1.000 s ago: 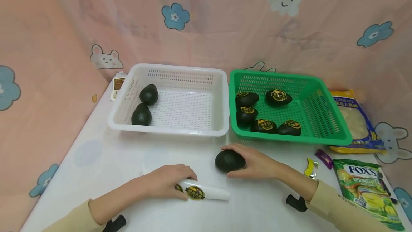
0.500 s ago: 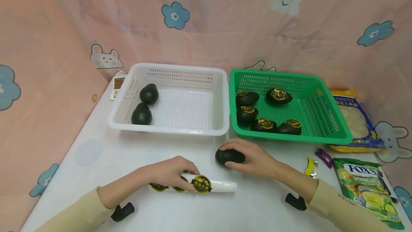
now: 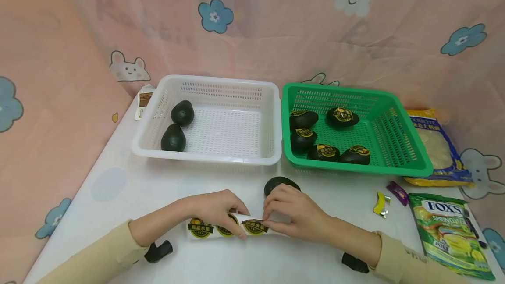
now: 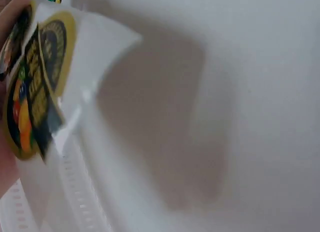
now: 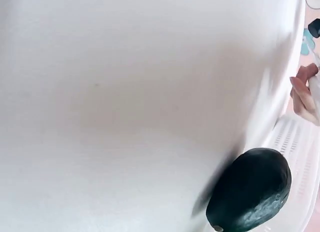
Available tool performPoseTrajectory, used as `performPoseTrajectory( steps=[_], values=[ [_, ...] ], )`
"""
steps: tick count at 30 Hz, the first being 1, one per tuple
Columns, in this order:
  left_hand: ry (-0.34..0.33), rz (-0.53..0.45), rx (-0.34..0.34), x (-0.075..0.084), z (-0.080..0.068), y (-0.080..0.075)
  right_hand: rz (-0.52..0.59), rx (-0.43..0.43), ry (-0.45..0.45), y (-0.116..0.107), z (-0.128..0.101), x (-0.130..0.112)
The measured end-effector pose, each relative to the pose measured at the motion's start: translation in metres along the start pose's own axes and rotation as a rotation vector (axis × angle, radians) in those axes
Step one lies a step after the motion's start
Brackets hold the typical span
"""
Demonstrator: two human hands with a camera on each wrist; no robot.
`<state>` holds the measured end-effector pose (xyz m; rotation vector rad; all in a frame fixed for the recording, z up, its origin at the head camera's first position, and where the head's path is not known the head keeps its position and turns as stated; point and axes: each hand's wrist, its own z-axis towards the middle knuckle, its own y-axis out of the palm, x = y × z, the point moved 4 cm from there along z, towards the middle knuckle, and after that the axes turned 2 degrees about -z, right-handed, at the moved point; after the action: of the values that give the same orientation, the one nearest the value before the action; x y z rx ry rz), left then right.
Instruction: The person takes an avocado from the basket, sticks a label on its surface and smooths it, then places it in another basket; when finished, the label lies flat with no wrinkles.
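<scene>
My left hand [image 3: 218, 207] holds a rolled white sheet of stickers [image 3: 200, 228] low over the table's front part. Its round labels are black and gold; one label [image 4: 37, 92] shows large in the left wrist view, where the sheet curls. At the sheet's right part, my right hand [image 3: 297, 209] pinches the edge of a sticker [image 3: 253, 226] between thumb and fingertips. Just behind that hand, a dark green avocado [image 3: 281, 182] lies on the table, partly hidden by the fingers. The right wrist view shows this avocado [image 5: 250, 192] without a label on its visible side.
A white basket [image 3: 209, 157] with two plain avocados [image 3: 173, 138] stands at the back left. Beside it is a green basket [image 3: 394, 172] with several labelled avocados [image 3: 342, 117]. Snack bags [image 3: 449, 231] and small wrapped sweets [image 3: 381, 205] lie at the right.
My right hand has let go of the avocado and moved towards me to the sticker sheet. My left hand has shifted slightly right with the sheet, turning more labels into view.
</scene>
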<state>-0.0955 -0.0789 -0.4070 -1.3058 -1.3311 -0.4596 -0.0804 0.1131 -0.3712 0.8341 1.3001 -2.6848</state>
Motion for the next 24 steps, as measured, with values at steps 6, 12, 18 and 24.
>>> performPoseTrajectory(
  steps=[6,12,18,24],
  values=[
    [-0.035,0.145,0.061,-0.005,0.000,-0.001,0.178,0.039,0.209,-0.014,-0.008,0.011],
    [0.022,0.063,0.493,0.001,0.008,-0.014,0.166,-0.029,0.600,-0.036,-0.024,0.037],
    [-0.080,-0.125,0.660,0.007,0.024,-0.014,0.163,-0.135,0.783,-0.037,-0.027,0.053],
    [-0.116,-0.147,0.693,0.008,0.042,-0.010,0.109,-0.147,0.803,-0.034,-0.024,0.058]
  ],
)
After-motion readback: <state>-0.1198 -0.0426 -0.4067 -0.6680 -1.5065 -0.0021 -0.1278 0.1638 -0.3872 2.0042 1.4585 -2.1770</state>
